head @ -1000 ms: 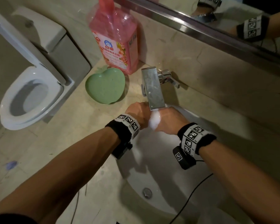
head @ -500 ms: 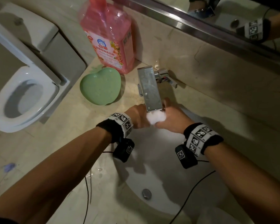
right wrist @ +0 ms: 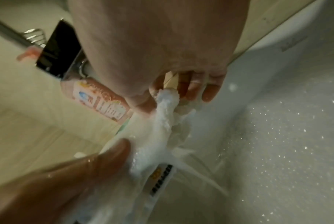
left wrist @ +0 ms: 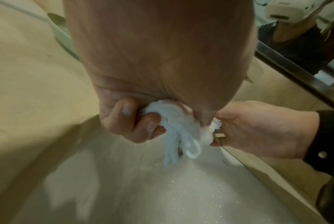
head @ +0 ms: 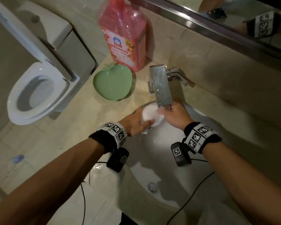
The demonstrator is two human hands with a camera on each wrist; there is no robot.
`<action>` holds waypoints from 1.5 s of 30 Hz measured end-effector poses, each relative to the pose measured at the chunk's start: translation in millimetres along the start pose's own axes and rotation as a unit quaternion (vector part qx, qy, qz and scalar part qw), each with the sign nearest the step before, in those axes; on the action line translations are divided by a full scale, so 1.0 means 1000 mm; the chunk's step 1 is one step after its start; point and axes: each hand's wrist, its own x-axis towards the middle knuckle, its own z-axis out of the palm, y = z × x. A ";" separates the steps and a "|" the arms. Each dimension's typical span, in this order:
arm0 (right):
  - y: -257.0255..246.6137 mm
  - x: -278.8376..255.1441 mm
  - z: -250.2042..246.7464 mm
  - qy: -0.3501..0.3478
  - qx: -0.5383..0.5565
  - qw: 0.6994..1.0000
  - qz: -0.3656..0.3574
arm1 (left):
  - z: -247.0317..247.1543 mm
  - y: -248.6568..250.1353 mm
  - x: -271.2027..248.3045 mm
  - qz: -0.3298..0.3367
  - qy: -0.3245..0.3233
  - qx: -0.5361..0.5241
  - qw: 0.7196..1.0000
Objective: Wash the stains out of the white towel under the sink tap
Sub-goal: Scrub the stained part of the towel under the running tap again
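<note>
Both hands, left hand (head: 136, 123) and right hand (head: 174, 116), clench the wet white towel (head: 150, 116) at the chrome tap's (head: 161, 86) 6 o'clock. Risk: splash onto the wrist cameras.

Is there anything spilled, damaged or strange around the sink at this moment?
Nothing serious. Small water puddles lie on the counter left of the basin, near the wrist-camera cable. The pink bottle stands upright.

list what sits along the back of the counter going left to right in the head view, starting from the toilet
toilet → green heart-shaped dish → pink detergent bottle → metal tap. The dish and bottle overlap a little, but the dish's middle lies further left.
</note>
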 end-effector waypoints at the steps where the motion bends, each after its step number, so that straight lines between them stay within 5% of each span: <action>1: -0.001 -0.001 0.002 0.009 -0.023 1.000 -0.016 | 0.001 -0.002 0.000 -0.010 -0.001 0.011 1.000; 6: -0.001 -0.008 0.004 0.042 -0.103 0.993 -0.043 | 0.007 -0.005 0.002 -0.062 -0.021 0.103 0.993; 11: -0.003 -0.008 -0.002 0.047 0.108 0.990 0.075 | 0.007 0.009 -0.002 -0.023 -0.030 0.136 0.990; 14: -0.001 -0.012 -0.003 0.051 0.132 0.986 0.086 | 0.010 0.018 0.000 -0.021 0.001 0.171 0.985; 22: 0.018 -0.031 -0.014 -0.066 0.206 0.969 0.120 | 0.007 0.035 0.001 -0.011 0.025 0.010 1.000; 28: 0.017 -0.034 -0.024 -0.004 0.241 0.960 0.142 | 0.009 0.039 0.009 -0.032 0.019 0.097 0.995; 37: 0.014 -0.039 -0.043 0.052 0.126 0.988 0.068 | 0.019 0.067 0.028 0.039 0.051 0.121 0.991; 45: 0.028 -0.044 -0.055 0.076 0.039 0.993 0.077 | 0.003 0.048 0.026 0.037 0.157 -0.065 0.985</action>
